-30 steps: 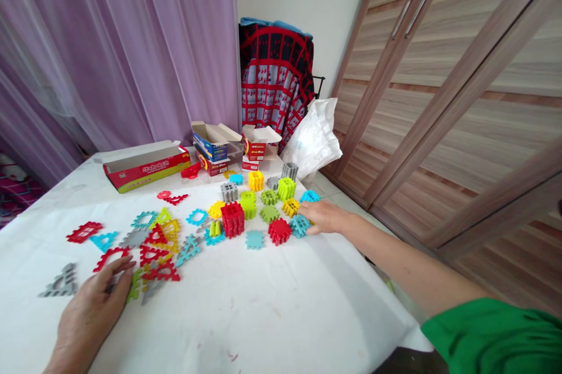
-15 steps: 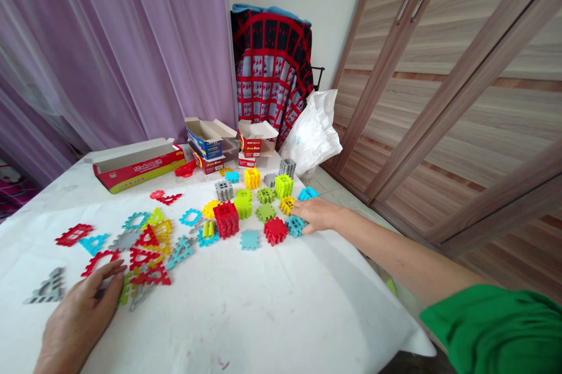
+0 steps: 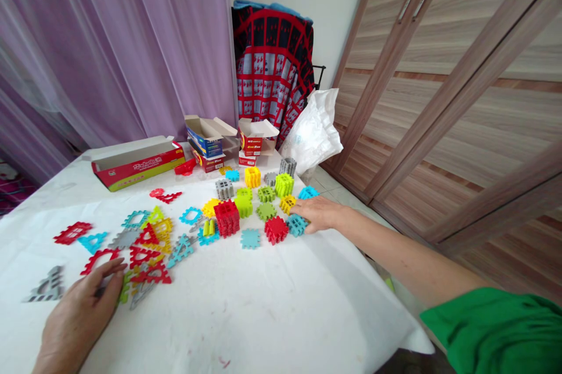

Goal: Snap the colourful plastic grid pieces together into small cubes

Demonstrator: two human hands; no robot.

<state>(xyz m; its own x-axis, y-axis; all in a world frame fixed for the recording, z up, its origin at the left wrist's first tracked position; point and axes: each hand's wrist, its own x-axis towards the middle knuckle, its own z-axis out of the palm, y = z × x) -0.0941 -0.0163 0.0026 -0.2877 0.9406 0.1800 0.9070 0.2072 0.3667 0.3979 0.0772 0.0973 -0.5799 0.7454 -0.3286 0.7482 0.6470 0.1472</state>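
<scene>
A right hand [image 3: 318,214] rests with loose fingers on a blue toothed block [image 3: 297,225] near the tabletop's [image 3: 272,309] right edge; pinching its sides would help. The left hand [image 3: 81,315] lies flat on red flat pieces [image 3: 147,266].

Single head-worn view, facing forward and down, table [image 3: 246,315] close below, wardrobe beyond

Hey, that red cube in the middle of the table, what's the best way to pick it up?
Probably from above, pinching two opposite side faces of the red cube. It sits upright on the white table with its top clear. A lime block and a yellow piece crowd its far sides, so the near side, which faces bare cloth, seems the easier approach.
</scene>
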